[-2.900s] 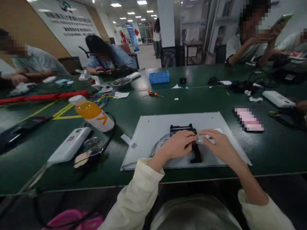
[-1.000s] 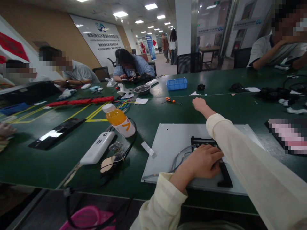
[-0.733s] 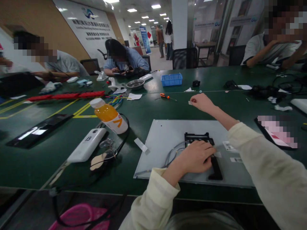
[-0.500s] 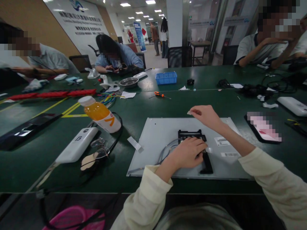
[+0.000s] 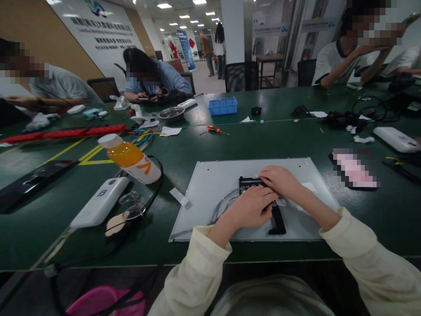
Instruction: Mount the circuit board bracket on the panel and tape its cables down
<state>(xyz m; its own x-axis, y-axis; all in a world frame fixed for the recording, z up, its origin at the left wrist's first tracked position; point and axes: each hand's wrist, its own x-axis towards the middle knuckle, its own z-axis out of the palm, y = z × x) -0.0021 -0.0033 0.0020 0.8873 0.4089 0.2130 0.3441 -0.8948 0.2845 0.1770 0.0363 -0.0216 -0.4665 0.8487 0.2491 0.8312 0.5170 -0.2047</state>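
Observation:
A flat grey panel [image 5: 202, 193] lies on the table before me, with a black plastic frame [image 5: 278, 221] on its middle. My left hand [image 5: 251, 206] is over the frame, fingers curled down and gripping it; the hand covers much of it. At the frame's upper edge, my right hand [image 5: 283, 181] is closed in a pinch, close to the left fingers. A small whitish piece of tape shows at its fingertips, mostly hidden. Grey cables [image 5: 222, 204] run from the frame to the panel's lower left. A clear tape strip [image 5: 179, 197] crosses the panel's left edge.
Left of the panel are an orange juice bottle [image 5: 131, 160], a white power bank [image 5: 100, 202] and glasses [image 5: 134, 211]. A phone [image 5: 355, 169] lies to the right. Beyond are an orange screwdriver [image 5: 213, 129] and a blue basket [image 5: 222, 106]. Other people sit around the table.
My right hand has come down from above the panel's far edge to the black frame, beside my left hand. The left hand stays on the frame. The view has shifted slightly.

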